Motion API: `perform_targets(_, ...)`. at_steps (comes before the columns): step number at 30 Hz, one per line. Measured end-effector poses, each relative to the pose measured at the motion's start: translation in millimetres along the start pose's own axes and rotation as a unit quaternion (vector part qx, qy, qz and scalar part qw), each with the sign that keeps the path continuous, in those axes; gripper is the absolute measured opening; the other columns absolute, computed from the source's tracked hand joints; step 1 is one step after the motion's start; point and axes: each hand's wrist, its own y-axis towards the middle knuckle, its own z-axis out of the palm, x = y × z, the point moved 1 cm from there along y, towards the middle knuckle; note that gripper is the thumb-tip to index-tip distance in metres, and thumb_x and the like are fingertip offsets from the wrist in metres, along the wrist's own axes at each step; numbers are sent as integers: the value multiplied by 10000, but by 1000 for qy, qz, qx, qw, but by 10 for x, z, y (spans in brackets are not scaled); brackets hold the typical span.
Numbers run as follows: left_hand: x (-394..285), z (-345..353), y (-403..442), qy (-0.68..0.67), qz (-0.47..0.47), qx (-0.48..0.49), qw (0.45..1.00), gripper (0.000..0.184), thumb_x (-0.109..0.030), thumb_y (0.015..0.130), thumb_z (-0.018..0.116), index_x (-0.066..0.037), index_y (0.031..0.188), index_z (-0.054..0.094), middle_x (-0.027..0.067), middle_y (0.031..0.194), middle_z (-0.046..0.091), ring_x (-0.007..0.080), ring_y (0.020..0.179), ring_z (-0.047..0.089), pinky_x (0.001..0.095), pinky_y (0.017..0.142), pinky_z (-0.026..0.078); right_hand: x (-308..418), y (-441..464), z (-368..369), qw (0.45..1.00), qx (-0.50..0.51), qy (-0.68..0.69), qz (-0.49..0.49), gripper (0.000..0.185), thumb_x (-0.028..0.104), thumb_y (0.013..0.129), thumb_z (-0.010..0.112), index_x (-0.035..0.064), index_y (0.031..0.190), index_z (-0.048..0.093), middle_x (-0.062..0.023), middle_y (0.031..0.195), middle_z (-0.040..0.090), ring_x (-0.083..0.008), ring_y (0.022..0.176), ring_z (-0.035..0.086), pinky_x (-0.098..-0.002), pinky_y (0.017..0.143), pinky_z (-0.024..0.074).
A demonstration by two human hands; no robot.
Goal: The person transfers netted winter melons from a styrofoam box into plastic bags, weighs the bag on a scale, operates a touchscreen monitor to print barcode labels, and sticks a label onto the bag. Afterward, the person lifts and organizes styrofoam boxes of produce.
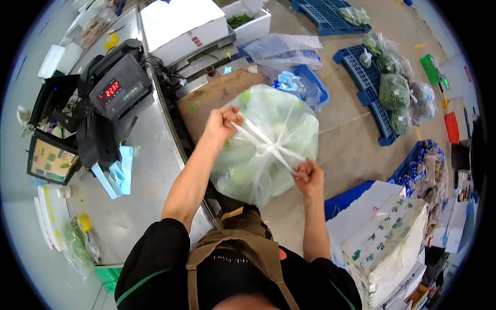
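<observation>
A large clear plastic bag [263, 170] full of pale green vegetables stands in front of me. Its neck is gathered and twisted into a white knot at the middle of the top. My left hand [223, 122] is closed on one twisted end of the bag, pulling it toward the upper left. On the opposite side, my right hand [309, 177] pinches the other end, low and to the right. Both ends are taut between my hands. The exact kind of vegetable is blurred by the plastic.
On the metal table [155, 170] at left are a scale display [114, 85] with red digits and blue label strip [119, 173]. A blue bin [316, 88] stands behind the bag. Bagged greens [394, 92] rest on a blue pallet [369, 98]; a white foam box [385, 245] is at right.
</observation>
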Motion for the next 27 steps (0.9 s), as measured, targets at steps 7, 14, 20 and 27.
perform_targets(7, 306, 912, -1202, 306, -29, 187, 933, 338, -13, 830, 439, 77, 1148, 510, 204, 1116, 582, 279, 971, 607, 389, 831, 504, 119, -237, 1225, 878, 380, -266, -119, 700, 520, 938, 375, -56, 1336, 389, -191, 1356, 424, -313, 1225, 449, -468, 1033, 342)
perform_targets(14, 735, 1098, -1237, 451, -16, 169, 876, 345, 22, 820, 463, 83, 1159, 489, 161, 1020, 577, 250, 817, 639, 366, 730, 546, 7, -230, 1395, 796, 324, -474, -192, 1050, 757, 703, 492, -58, 1354, 371, -109, 1307, 478, -218, 1178, 482, -330, 975, 388)
perform_targets(20, 704, 936, -843, 637, 281, 192, 692, 191, -95, 661, 627, 41, 795, 642, 140, 665, 596, 202, 638, 583, 348, 571, 447, 77, 39, 1180, 850, 308, -379, -196, 702, 456, 882, 569, -93, 1288, 413, -88, 1136, 546, -155, 1006, 518, -290, 867, 399)
perform_targets(27, 312, 582, -66, 630, 348, -115, 684, 168, -46, 622, 595, -103, 759, 674, 144, 783, 659, 291, 797, 642, 380, 714, 497, -249, -53, 686, 641, 247, -669, -284, 205, 60, 851, 579, 17, 677, 481, -48, 660, 427, -166, 699, 455, -282, 681, 384)
